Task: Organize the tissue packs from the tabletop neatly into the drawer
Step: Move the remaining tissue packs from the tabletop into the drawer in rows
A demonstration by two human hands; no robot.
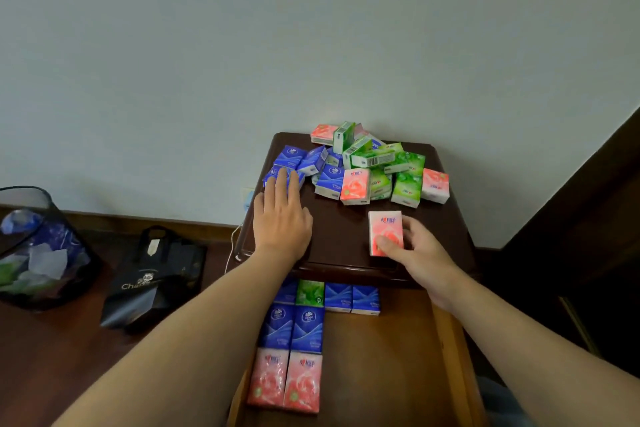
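A dark wooden nightstand point(341, 243) carries a jumbled heap of tissue packs point(363, 166) at its rear.

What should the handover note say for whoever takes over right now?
Left hand: open, fingers flat on a blue pack at the left edge of the pile.
Right hand: grip on one pink pack, still on the tabletop.
Drawer: open below; eight packs visible in neat rows at its left and back: pink pair, blue pair, and a back row, partly hidden.
Left: place the pink pack, then the mixed blue, green and pink pile.
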